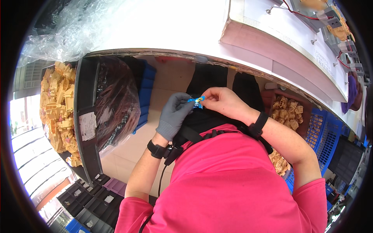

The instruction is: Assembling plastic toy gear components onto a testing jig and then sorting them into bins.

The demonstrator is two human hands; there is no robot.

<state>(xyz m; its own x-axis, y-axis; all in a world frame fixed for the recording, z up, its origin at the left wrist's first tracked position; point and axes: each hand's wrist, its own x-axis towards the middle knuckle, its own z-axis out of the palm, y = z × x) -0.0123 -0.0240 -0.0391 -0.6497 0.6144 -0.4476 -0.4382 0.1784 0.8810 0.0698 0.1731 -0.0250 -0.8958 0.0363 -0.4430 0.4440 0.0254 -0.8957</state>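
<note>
Over my lap, below the table edge, I hold a small blue wrapper with yellow and white markings (197, 103), which looks like a wrapped candy. My left hand (175, 114), in a grey knit glove, pinches its left end. The bare fingers of my right hand (222, 101) are closed on its right end. Whatever is inside the wrapper is hidden. Black straps circle both wrists, and a small black device (173, 154) sits by the left one.
A white table (167, 27) spans the front, with crumpled clear plastic (74, 31) at its left and a board-topped fixture (283, 54) at right. Tan moulded parts fill a dark bin (86, 151) at left. More tan parts (287, 112) and a blue crate (320, 132) stand at right.
</note>
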